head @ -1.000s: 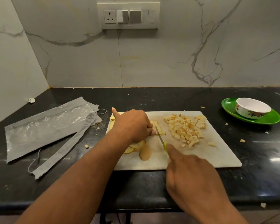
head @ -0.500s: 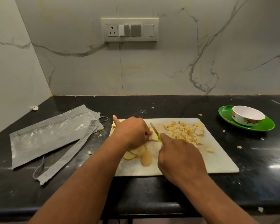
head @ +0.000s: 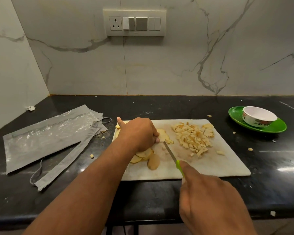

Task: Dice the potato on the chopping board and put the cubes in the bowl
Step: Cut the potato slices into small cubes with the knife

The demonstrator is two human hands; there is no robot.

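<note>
I read the white floral bowl (head: 259, 117) as holding nothing, seated on a green oval plate (head: 278, 128); diced potato cubes (head: 193, 137) lie heaped on the white rectangular chopping board (head: 227, 165); my left hand (head: 137, 133) curls over potato slices (head: 163, 135); my right hand (head: 209, 204) grips a green-handled knife (head: 172, 155), blade just beside those fingertips.
</note>
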